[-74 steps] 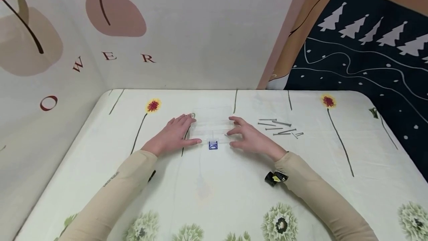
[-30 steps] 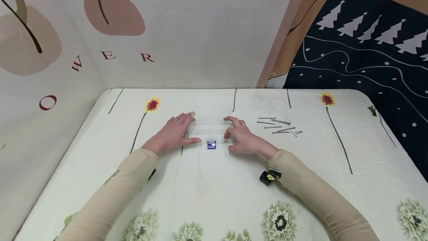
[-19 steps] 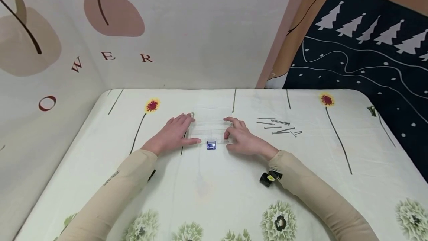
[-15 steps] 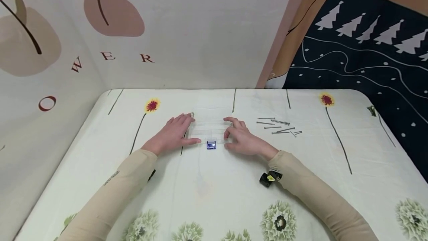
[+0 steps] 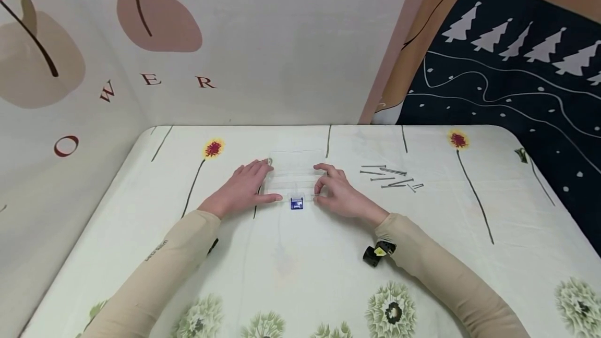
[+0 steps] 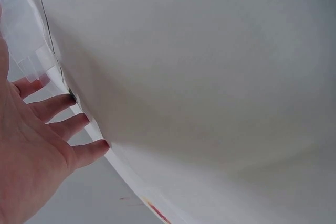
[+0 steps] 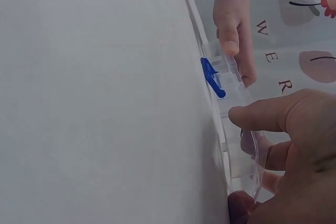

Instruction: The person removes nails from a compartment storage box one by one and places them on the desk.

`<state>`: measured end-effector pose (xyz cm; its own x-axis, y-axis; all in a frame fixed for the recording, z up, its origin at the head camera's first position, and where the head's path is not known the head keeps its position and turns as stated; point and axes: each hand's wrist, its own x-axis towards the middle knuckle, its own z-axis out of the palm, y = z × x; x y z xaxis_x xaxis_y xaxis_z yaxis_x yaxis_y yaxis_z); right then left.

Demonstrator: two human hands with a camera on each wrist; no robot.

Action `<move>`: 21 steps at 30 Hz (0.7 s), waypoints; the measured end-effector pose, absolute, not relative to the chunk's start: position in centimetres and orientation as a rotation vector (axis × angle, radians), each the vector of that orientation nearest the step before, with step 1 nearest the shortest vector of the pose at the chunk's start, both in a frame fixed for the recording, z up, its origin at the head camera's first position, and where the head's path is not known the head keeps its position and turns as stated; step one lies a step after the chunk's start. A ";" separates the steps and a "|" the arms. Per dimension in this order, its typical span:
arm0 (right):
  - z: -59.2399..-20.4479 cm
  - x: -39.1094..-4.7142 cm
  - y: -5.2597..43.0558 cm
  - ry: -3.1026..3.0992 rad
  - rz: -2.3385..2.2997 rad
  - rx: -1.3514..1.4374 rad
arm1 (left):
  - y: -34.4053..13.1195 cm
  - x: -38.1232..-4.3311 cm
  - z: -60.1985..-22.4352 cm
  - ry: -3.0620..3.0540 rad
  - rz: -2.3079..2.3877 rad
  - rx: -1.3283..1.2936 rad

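Note:
A clear plastic box (image 5: pixel 293 177) with compartments lies on the table, its blue latch (image 5: pixel 297 203) facing me and hanging down. Behind it, a flat transparent panel looks like the lid folded back. My left hand (image 5: pixel 241 186) rests along the box's left end, fingers straight and spread, thumb touching the front corner. My right hand (image 5: pixel 345 192) is at the right end with bent fingers. In the right wrist view its thumb (image 7: pixel 262 114) lies against the front wall and the other fingers curl over the box. Whether a small nail is between them is hidden.
Several loose metal nails (image 5: pixel 393 172) lie to the right of my right hand, with a few shorter ones (image 5: pixel 415 187) nearest me. A flower-printed white cloth (image 5: pixel 286 270) covers the table. Printed fabric (image 5: pixel 291 67) hangs behind the table's far edge.
My right hand has shifted slightly left onto the box's right end, and its fingers have curled in, the thumb closing toward the front wall. The left hand, box and nails stay put.

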<state>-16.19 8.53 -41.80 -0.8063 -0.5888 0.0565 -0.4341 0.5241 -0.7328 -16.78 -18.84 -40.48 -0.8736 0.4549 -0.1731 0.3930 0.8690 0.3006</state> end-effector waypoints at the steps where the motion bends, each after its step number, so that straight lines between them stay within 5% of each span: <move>1: -41.9 -16.2 8.6 2.562 -1.157 -0.874 | -18.8 -16.8 -40.5 2.802 0.378 0.645; 21: -42.2 -16.6 8.9 2.459 -1.310 -0.797 | -18.8 -16.8 -40.5 2.799 0.367 0.641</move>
